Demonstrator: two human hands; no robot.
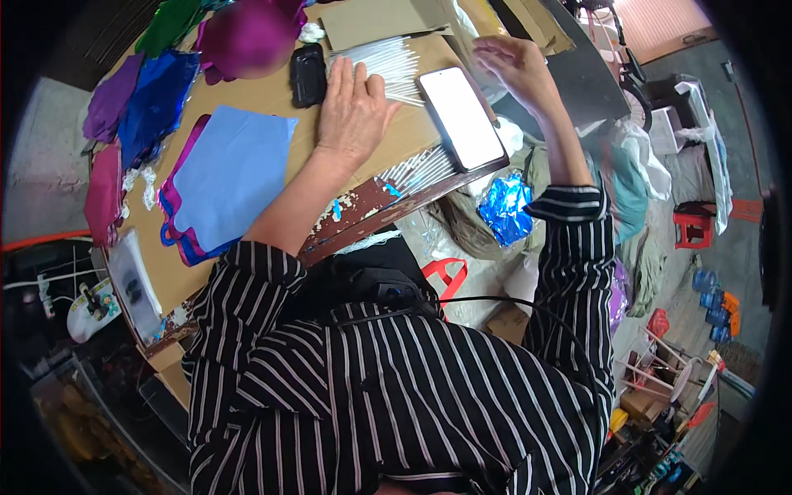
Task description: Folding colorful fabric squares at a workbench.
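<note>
My left hand [355,115] lies palm down, fingers stretched out, against a spread of thin white sticks [396,70] on the cardboard-covered table. Just left of its fingertips is a small black plastic tray [308,76]. My right hand [516,70] is raised at the far right of the table, fingers curled together beside a clear plastic bag [467,29]. What those fingers hold, if anything, I cannot make out. Between both hands a phone [462,120] with a bright white screen stands tilted. More white sticks [421,169] stick out at the near edge.
Left of my left arm lies a stack of pale blue sheets [235,177] over shiny pink and blue ones. Blue [161,103], purple and green foil sheets pile farther left. A cardboard flap [384,25] lies at the back. Bags and blue foil [505,208] sit below the right edge.
</note>
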